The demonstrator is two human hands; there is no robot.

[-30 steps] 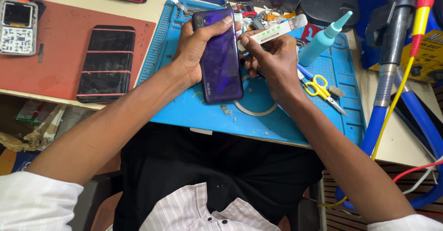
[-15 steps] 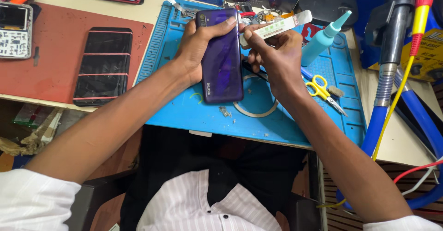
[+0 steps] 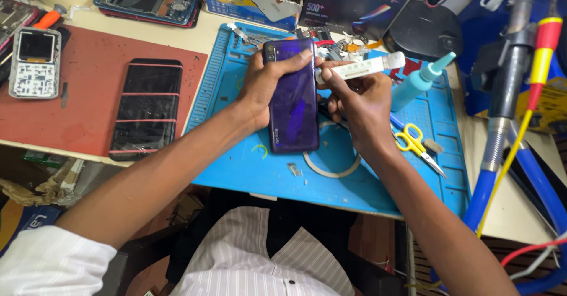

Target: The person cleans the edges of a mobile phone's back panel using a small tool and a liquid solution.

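Fingers of the left hand clamp the purple phone above the blue mat. Beside the phone's right edge, the right hand pinches a white tube, with yellow scissors further right.

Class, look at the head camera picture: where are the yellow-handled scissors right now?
The yellow-handled scissors lie on the blue work mat, to the right of the right hand and below the light blue squeeze bottle.
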